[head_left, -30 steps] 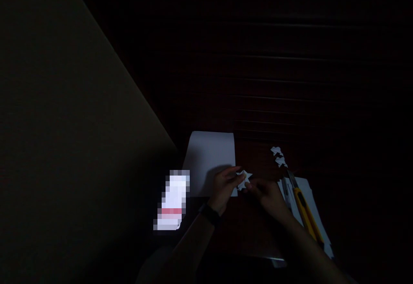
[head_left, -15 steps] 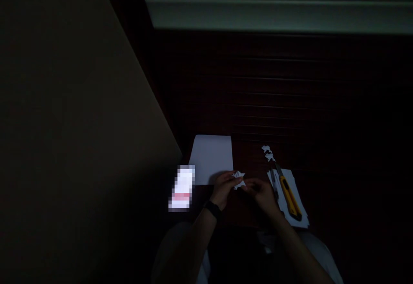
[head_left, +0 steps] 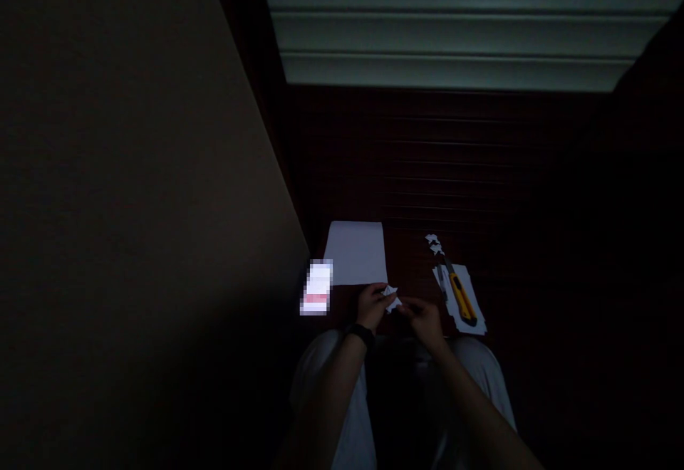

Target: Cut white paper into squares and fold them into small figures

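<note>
Dim light; fine creases hard to read. We note a small folded paper held above the near part of the table, just off the near right corner of a large white sheet. The left hand, with a dark band on its wrist, pinches the piece from its left side between thumb and fingers. The right hand is half curled, its fingertips at the piece's right edge; we cannot tell whether they grip it or only touch it.

Progress, as we judge it: shaping of the held piece looks well along, since pointed corners and folds show, but we cannot confirm it is complete. At least two small white pieces lie together at the far right and appear already folded. What is left: final shaping and release of the held piece, probably. The large sheet looks unfolded, as does the paper stack at right, with a yellow cutter lying on it; how much of this paper is meant for use, we cannot say.
</note>
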{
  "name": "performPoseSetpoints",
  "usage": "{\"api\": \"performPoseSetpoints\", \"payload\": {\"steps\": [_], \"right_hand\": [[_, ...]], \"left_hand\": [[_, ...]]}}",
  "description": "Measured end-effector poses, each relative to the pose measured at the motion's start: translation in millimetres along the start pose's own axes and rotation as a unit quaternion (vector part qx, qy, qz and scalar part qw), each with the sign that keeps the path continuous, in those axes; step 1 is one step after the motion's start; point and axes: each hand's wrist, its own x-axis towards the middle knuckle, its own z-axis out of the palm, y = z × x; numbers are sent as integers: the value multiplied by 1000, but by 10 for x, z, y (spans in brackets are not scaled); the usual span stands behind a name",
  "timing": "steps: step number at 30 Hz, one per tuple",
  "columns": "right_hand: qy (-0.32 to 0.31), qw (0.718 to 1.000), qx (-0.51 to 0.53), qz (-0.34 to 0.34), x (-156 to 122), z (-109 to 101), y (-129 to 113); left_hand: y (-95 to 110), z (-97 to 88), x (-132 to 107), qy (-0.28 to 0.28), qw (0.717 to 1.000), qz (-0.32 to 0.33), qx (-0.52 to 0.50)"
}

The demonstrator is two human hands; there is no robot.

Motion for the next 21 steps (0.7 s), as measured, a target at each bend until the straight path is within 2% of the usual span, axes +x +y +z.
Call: {"api": "performPoseSetpoints", "payload": {"steps": [7, 14, 21], "right_hand": [[-8, 1000, 18, 16, -127, 22, -19], [12, 996, 69, 60, -101, -10, -17], [38, 979, 153, 126, -74, -53, 68]], "left_hand": [[-48, -47, -105, -2, 1000, 13, 10], [-42, -34, -163, -22, 1000, 16, 0], [-134, -28, -260, -49, 998, -38, 2]]}}
